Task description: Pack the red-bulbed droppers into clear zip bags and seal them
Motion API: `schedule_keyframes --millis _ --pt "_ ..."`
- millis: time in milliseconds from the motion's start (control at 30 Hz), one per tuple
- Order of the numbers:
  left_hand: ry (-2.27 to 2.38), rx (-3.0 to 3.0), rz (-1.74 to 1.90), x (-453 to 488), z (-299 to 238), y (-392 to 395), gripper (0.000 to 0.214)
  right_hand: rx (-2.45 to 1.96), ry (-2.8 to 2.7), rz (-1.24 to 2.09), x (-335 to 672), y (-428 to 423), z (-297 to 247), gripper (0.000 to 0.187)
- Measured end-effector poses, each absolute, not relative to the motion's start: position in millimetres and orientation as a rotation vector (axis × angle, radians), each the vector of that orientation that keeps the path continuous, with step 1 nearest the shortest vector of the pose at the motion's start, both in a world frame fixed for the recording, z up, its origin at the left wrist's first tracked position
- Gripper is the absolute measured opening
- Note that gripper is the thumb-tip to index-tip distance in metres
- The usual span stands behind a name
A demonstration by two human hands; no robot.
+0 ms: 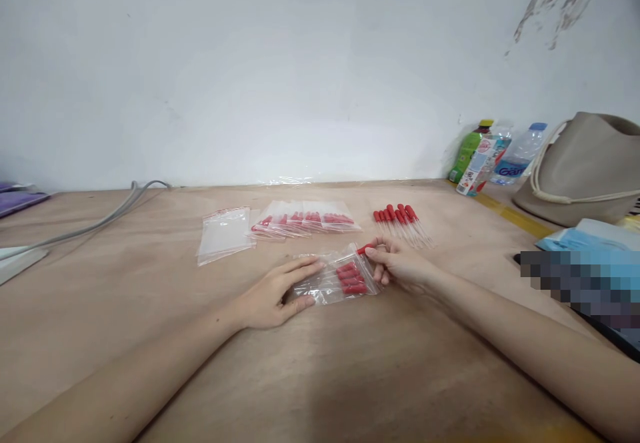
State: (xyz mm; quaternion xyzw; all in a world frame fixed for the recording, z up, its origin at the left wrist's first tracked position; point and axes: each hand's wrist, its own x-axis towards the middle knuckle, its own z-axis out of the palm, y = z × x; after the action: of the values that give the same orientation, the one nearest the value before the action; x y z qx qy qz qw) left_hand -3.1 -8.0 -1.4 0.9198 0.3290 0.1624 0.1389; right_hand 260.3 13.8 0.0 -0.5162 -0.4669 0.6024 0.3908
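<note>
Right hand (400,261): thumb and forefinger pinched together on the red top of one dropper (364,249), at the zip end of a clear bag (327,296).
Left hand (273,296): thumb and fingers spread apart, resting on the bag's left part.
Clear bag: lying flat at mid-frame between both hands, red-topped droppers (353,276) inside.
Loose droppers (395,215): bunched right of centre.
Filled bags (305,216): overlapping in a row above the clear bag.
Flat bags (225,233): piled left of centre.
Handbag (580,170): upright at right edge, beside bottles (465,156).
</note>
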Motion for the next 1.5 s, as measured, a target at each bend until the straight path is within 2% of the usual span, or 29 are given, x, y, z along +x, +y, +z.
schedule_keyframes --millis 467,667,867,1233,1333,1500 --pt "0.942 2.657 0.484 -2 -1 -8 0.052 -1.133 -1.398 1.454 275 27 -13 0.028" --pt "0.94 2.647 0.499 -3 -1 -8 0.05 -1.011 -1.642 1.441 284 33 -9 0.026" --pt "0.914 2.662 0.503 -2 0 -8 0.051 -0.983 -1.623 1.503 269 36 -10 0.032" --pt "0.927 2.666 0.507 -2 -1 -8 0.05 -1.32 -1.443 1.191 254 36 -17 0.023" --pt "0.927 2.671 0.522 -2 -1 -8 0.049 -1.245 -1.544 1.09 254 36 -21 0.018" --pt "0.942 2.663 0.516 -2 0 -9 0.049 -0.965 -1.89 1.121 259 33 -18 0.017"
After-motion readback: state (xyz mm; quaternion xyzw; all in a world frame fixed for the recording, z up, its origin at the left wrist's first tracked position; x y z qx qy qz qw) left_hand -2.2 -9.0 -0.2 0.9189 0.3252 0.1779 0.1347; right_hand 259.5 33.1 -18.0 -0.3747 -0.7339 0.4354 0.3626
